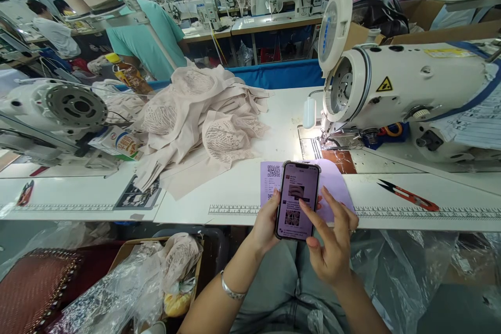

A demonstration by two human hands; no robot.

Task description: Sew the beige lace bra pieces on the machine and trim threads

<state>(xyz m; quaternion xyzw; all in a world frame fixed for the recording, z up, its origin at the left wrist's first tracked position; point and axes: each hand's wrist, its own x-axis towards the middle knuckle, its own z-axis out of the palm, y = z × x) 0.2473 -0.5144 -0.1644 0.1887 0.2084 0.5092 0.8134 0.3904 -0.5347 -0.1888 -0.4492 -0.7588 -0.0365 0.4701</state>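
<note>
A smartphone (293, 209) with a lit screen of text and small pictures is held upright near the table's front edge. My left hand (267, 224) wraps round its left side and lower back. My right hand (332, 235) is at its right, fingers spread, with the index fingertip at the screen. Behind the phone lies a purple sheet (270, 180) printed with QR codes, partly covered by it. Beige lace garment pieces (227, 138) are heaped on the table to the left. Thread snips (410, 197) with red handles lie to the right.
A sewing machine (407, 75) stands at the right of the table (195, 209), another machine (55, 115) at the left. A drink bottle (129, 73) and a small carton (117, 142) are beside the heap. Below left is a box (125, 250) with plastic-wrapped goods. Several people sit beyond.
</note>
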